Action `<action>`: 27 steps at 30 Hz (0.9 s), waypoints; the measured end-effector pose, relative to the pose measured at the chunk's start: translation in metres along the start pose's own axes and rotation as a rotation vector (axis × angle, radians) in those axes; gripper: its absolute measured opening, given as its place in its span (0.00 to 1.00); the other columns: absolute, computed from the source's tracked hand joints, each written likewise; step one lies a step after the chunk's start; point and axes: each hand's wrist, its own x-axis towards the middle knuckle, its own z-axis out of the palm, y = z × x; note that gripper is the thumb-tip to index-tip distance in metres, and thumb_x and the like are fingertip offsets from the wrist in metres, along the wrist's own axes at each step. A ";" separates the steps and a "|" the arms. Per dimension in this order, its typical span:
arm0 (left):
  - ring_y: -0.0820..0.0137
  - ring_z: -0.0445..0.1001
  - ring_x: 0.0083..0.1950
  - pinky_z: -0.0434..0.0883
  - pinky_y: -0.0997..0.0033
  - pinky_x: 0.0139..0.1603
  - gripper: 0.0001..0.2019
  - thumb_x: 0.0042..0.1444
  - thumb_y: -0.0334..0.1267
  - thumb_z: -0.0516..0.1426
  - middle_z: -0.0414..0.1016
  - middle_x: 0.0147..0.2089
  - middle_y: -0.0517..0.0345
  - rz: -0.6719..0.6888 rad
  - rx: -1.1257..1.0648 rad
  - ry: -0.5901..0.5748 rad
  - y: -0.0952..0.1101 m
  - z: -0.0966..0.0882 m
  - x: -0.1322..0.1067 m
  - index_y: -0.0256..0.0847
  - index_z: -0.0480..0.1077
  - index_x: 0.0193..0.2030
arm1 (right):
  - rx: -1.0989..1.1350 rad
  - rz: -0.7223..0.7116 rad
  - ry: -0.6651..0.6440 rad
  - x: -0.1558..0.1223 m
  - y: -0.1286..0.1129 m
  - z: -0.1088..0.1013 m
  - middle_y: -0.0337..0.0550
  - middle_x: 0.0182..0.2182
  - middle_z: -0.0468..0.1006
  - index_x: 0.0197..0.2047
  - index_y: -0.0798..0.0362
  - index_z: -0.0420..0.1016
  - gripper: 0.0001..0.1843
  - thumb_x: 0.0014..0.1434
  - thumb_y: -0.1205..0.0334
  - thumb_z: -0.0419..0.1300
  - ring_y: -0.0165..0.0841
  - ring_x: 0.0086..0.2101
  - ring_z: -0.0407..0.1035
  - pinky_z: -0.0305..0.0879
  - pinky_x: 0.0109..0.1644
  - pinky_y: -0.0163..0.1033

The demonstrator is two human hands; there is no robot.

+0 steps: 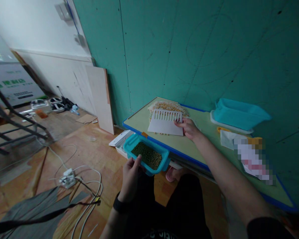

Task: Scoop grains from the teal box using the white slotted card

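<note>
From where I sit I count one table (139,121), set against the green wall (151,49), and two turquoise tubs. The far tub (239,114) stands toward the table's right end on a white base (249,131); I cannot tell what is inside it. The near tub (165,161) is off the table, just beside its front edge, with dark green beans (145,151) over most of its floor and tan beans (156,162) gathered at its right end.

I have one white slotted scraper (165,127), on the table's left part, its row of slots reaching over the near side of the one pile of tan beans (173,106). A few more tan beans peek out below its near edge.

My left hand (131,172) grips the near tub, thumb up at the near rim, fingers mostly hidden; one black wristband (122,203) sits on that wrist. My right arm stretches across the table, and the right hand (190,129) is closed on the scraper's right edge, thumb lying on top.
</note>
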 end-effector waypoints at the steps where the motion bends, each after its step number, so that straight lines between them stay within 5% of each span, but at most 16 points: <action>1: 0.73 0.67 0.21 0.64 0.75 0.24 0.22 0.45 0.59 0.70 0.72 0.21 0.63 0.003 0.004 0.005 0.001 0.000 -0.001 0.40 0.73 0.28 | 0.000 -0.002 0.000 0.000 0.000 0.000 0.43 0.30 0.83 0.32 0.52 0.80 0.26 0.29 0.51 0.80 0.40 0.33 0.75 0.70 0.41 0.44; 21: 0.74 0.65 0.20 0.63 0.76 0.21 0.25 0.45 0.59 0.69 0.66 0.19 0.65 0.003 -0.016 0.040 -0.012 0.024 -0.023 0.40 0.67 0.24 | -0.013 -0.004 0.060 -0.025 -0.006 -0.005 0.43 0.28 0.82 0.30 0.53 0.79 0.28 0.26 0.49 0.81 0.38 0.30 0.74 0.69 0.37 0.42; 27: 0.73 0.66 0.20 0.64 0.75 0.21 0.25 0.46 0.59 0.69 0.67 0.18 0.64 -0.026 -0.043 -0.019 -0.021 0.031 -0.026 0.41 0.67 0.23 | -0.079 -0.179 0.306 -0.066 -0.003 -0.025 0.45 0.34 0.84 0.36 0.50 0.79 0.29 0.33 0.43 0.78 0.47 0.38 0.78 0.73 0.43 0.49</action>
